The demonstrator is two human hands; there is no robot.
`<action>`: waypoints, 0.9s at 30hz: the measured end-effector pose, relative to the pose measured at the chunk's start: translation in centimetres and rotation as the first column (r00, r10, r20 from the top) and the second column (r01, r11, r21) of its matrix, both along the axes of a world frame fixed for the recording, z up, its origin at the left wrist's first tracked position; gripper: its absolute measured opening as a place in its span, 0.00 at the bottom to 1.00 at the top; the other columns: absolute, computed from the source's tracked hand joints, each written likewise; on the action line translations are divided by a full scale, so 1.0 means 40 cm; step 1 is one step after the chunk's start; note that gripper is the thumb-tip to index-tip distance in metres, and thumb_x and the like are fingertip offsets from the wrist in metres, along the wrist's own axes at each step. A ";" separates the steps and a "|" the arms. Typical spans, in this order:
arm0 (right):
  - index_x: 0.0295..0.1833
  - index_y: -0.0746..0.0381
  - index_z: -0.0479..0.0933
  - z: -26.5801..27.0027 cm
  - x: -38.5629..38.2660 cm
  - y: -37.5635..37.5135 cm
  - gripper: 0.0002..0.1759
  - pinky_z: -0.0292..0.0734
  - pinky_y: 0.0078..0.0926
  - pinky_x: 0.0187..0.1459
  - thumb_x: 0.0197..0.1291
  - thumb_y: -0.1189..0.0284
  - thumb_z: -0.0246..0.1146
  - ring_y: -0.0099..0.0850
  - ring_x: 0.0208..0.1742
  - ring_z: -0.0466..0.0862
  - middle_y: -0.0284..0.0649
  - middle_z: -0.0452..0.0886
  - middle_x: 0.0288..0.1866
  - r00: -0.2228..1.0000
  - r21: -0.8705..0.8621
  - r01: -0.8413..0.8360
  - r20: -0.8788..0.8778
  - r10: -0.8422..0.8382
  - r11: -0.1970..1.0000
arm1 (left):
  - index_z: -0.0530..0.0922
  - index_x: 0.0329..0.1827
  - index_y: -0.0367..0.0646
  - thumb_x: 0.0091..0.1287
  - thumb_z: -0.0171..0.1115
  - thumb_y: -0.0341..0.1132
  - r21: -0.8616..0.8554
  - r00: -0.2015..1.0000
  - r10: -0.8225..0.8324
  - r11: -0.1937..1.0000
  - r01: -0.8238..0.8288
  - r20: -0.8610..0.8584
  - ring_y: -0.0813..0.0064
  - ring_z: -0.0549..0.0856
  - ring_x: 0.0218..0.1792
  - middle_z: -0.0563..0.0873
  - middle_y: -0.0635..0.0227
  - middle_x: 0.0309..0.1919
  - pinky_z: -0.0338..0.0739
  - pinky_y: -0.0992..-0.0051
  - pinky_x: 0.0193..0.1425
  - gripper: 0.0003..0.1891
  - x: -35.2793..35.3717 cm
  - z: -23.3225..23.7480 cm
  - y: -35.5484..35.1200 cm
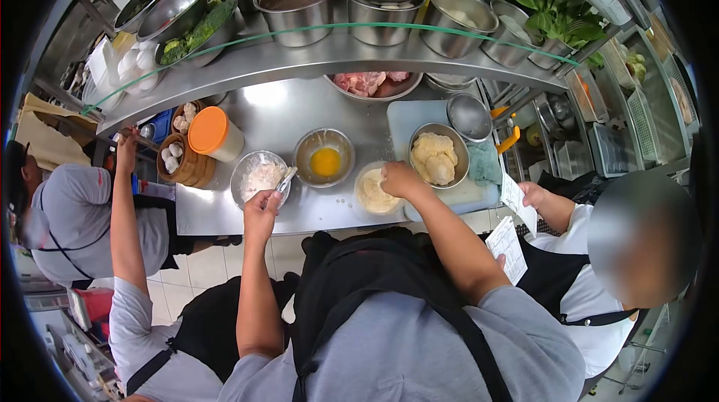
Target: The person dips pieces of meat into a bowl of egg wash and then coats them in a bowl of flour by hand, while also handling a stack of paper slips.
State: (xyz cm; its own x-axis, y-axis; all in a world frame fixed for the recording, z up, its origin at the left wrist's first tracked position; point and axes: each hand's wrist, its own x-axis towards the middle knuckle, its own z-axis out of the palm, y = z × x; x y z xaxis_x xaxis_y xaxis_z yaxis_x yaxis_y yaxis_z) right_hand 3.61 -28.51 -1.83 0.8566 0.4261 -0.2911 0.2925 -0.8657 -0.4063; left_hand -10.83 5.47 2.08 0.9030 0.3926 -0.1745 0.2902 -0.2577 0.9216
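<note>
My left hand [262, 207] is closed round a pair of metal tongs [286, 179], which reach over the right rim of a bowl of white, floury pieces [258, 170]. To its right stands a steel bowl [303, 166] with yellow beaten egg [326, 162] in it. My right hand [402, 180] is over the right side of a bowl of pale crumbs [372, 191], its fingers curled down and pressed together. What those fingers hold, if anything, is hidden. Beyond it, a steel bowl with crumb-coated pieces [434, 158] rests on a pale cutting board [404, 119].
An orange-lidded tub [209, 131] and bamboo steamers [198, 171] stand left. Raw meat [367, 83] is at the back, under a shelf [299, 56] of pots. A person at right holds paper slips [508, 248]; another person's hand [127, 140] is at the left.
</note>
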 end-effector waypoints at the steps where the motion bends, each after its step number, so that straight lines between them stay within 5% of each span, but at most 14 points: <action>1: 0.42 0.65 0.84 -0.005 0.005 0.007 0.15 0.79 0.46 0.55 0.51 0.68 0.63 0.52 0.52 0.84 0.55 0.85 0.47 0.999 0.018 -0.002 -0.046 0.003 1.000 | 0.84 0.45 0.33 0.71 0.66 0.42 0.000 1.000 -0.002 1.000 0.002 -0.003 0.83 0.77 0.24 0.83 0.71 0.26 0.72 0.78 0.30 0.17 -0.002 -0.001 0.002; 5: 0.36 0.67 0.84 -0.183 -0.034 0.045 0.13 0.78 0.47 0.56 0.51 0.69 0.62 0.52 0.52 0.84 0.58 0.85 0.48 0.989 0.049 -0.037 -0.138 0.043 0.998 | 0.84 0.45 0.33 0.71 0.66 0.41 -0.003 1.000 -0.015 1.000 0.015 -0.005 0.83 0.77 0.24 0.84 0.71 0.26 0.72 0.79 0.31 0.16 0.007 0.001 0.002; 9: 0.41 0.67 0.84 -0.177 -0.049 0.064 0.14 0.78 0.46 0.57 0.50 0.70 0.63 0.52 0.53 0.84 0.59 0.84 0.48 0.977 0.008 -0.047 -0.207 0.047 0.999 | 0.84 0.45 0.33 0.71 0.67 0.40 -0.001 1.000 -0.015 1.000 0.015 0.000 0.83 0.77 0.25 0.83 0.72 0.26 0.72 0.79 0.31 0.15 -0.001 0.012 -0.005; 12: 0.47 0.66 0.83 -0.104 -0.075 0.049 0.18 0.80 0.44 0.56 0.49 0.71 0.64 0.50 0.53 0.85 0.57 0.84 0.50 0.992 0.028 -0.098 -0.074 0.099 0.995 | 0.84 0.46 0.33 0.71 0.67 0.40 0.017 1.000 0.011 1.000 -0.011 0.001 0.83 0.77 0.25 0.82 0.72 0.25 0.71 0.79 0.30 0.15 -0.004 0.024 -0.009; 14: 0.50 0.65 0.81 -0.072 -0.110 0.044 0.18 0.81 0.44 0.54 0.52 0.72 0.64 0.47 0.53 0.85 0.51 0.83 0.52 0.982 -0.023 -0.020 0.188 0.024 1.000 | 0.84 0.46 0.33 0.71 0.67 0.40 0.010 1.000 0.012 1.000 -0.012 -0.012 0.83 0.77 0.25 0.82 0.72 0.25 0.71 0.79 0.31 0.15 -0.021 0.017 -0.005; 18: 0.52 0.64 0.80 -0.078 -0.103 0.059 0.21 0.81 0.41 0.55 0.49 0.71 0.66 0.48 0.52 0.85 0.50 0.83 0.52 0.987 -0.143 -0.013 0.155 0.035 0.990 | 0.84 0.46 0.32 0.71 0.67 0.40 0.012 1.000 -0.001 1.000 0.001 -0.013 0.82 0.77 0.25 0.83 0.71 0.26 0.72 0.79 0.31 0.16 -0.022 0.009 -0.002; 27: 0.45 0.64 0.83 0.019 -0.100 0.025 0.16 0.81 0.40 0.51 0.50 0.69 0.64 0.48 0.50 0.85 0.50 0.86 0.44 0.991 0.172 0.081 0.094 -0.099 0.982 | 0.84 0.46 0.33 0.72 0.66 0.40 -0.037 1.000 0.015 0.999 -0.015 -0.004 0.83 0.78 0.27 0.87 0.69 0.32 0.74 0.79 0.33 0.15 -0.028 -0.003 0.008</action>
